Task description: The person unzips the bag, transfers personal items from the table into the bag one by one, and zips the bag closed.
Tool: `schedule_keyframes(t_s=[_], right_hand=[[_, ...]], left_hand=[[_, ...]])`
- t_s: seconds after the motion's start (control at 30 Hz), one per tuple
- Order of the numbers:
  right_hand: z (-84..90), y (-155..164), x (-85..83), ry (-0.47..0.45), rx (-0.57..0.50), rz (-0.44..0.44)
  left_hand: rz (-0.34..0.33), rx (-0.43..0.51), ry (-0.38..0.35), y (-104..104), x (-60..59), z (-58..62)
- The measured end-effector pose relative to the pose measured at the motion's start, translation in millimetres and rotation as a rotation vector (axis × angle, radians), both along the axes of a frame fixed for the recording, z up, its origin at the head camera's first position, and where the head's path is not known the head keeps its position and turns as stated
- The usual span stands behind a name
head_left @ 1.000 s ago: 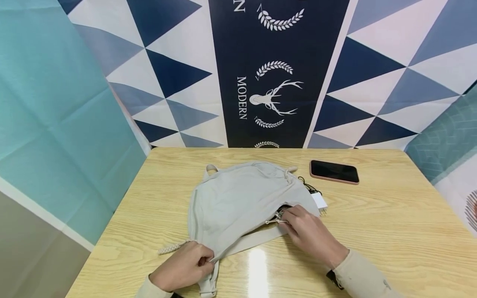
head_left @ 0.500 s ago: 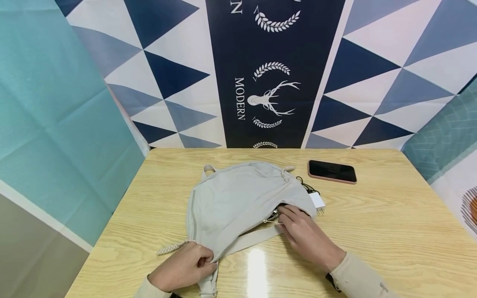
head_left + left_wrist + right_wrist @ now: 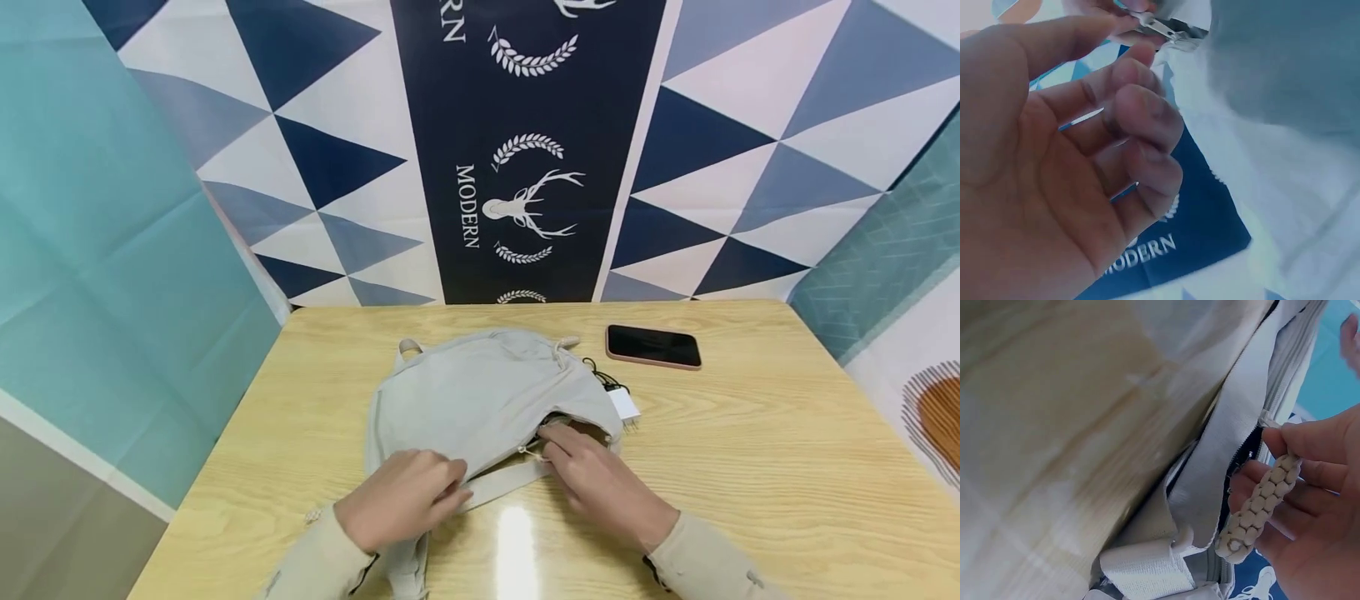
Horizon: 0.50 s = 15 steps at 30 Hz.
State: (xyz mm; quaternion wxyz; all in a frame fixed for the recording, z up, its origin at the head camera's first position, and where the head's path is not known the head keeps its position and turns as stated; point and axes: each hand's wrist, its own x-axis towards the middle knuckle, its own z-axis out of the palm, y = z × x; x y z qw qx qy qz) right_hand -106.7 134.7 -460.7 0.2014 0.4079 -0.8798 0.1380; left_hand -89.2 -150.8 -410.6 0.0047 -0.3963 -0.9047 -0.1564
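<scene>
A pale grey backpack (image 3: 450, 408) lies on the table with a zippered opening gaping along its near right side. My right hand (image 3: 603, 483) is at that opening, where thumb and finger pinch the zipper pull (image 3: 1271, 420). From the pull hangs a braided beige cord (image 3: 1260, 506), lying across the fingers in the right wrist view; the other fingertips reach to the dark gap. My left hand (image 3: 405, 496) hovers over the bag's near left part. Its palm and loosely bent fingers (image 3: 1147, 115) hold nothing in the left wrist view.
A phone (image 3: 652, 346) with a pink edge lies at the back right of the wooden table (image 3: 750, 467). Beside the bag's right side are a white plug charger (image 3: 623, 405) and a black cord (image 3: 602, 377). A strap (image 3: 408, 567) trails toward the front edge.
My left hand has let go of the bag's near left corner and moved right and up over the bag. The right hand stays at the opening, and the view has shifted slightly.
</scene>
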Motion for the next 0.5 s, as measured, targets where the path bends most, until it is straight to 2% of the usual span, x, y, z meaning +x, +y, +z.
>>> schedule_keyframes(t_s=[0.17, 0.33, 0.5], right_hand=[[-1.4, 3, 6.5, -0.104, 0.018, 0.004], [0.5, 9, 11.7, -0.174, 0.034, -0.018], [5.7, 13, 9.5, -0.029, -0.007, -0.036]], left_hand=[[0.000, -0.065, 0.092, 28, -24.0, -1.5], [0.034, -0.161, 0.208, 55, -33.1, -12.7], [0.059, -0.181, 0.315, 72, -32.8, -22.5]])
